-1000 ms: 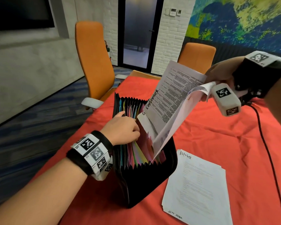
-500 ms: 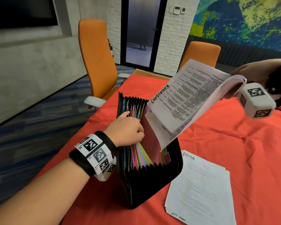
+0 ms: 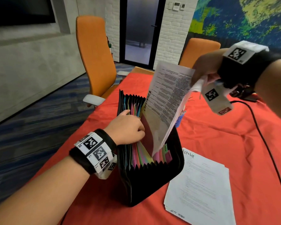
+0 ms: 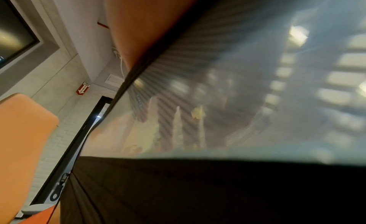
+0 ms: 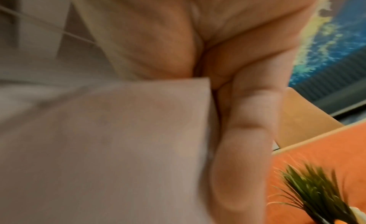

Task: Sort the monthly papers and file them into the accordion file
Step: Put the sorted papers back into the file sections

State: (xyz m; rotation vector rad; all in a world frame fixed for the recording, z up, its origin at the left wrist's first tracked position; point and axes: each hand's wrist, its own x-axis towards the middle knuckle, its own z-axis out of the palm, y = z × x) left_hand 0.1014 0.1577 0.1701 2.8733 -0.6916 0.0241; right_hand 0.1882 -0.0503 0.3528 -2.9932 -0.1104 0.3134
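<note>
Red cloth (image 3: 217, 143) is covering the mtg-room table, w/ orange chairs (image 3: 94, 56) and a glass door behind. Black accordion file (image 3: 152, 181) is standing upright on it, mouth up. Left hand (image 3: 126, 125) is curling its fingers over the coloured dividers (image 3: 136, 109), prob. spreading them so one pocket is gaping for the incoming sheets. Right hand (image 3: 204, 69) is pinching the top corner of the September papers (image 3: 167, 98) btw thumb and fingers, closed tight on them; right wrist view is confirming the paper edge under the thumb (image 5: 243, 149). Below that pinch the sheets are hanging steeply, long axis running down-left from the grip, bottom edge already dipping into the open pocket beside the left fingers. Heading is reading up the sheet's side. October stack (image 3: 201, 184) is lying flat, below the right-hand grip, just beside the file, presumably queued next.
</note>
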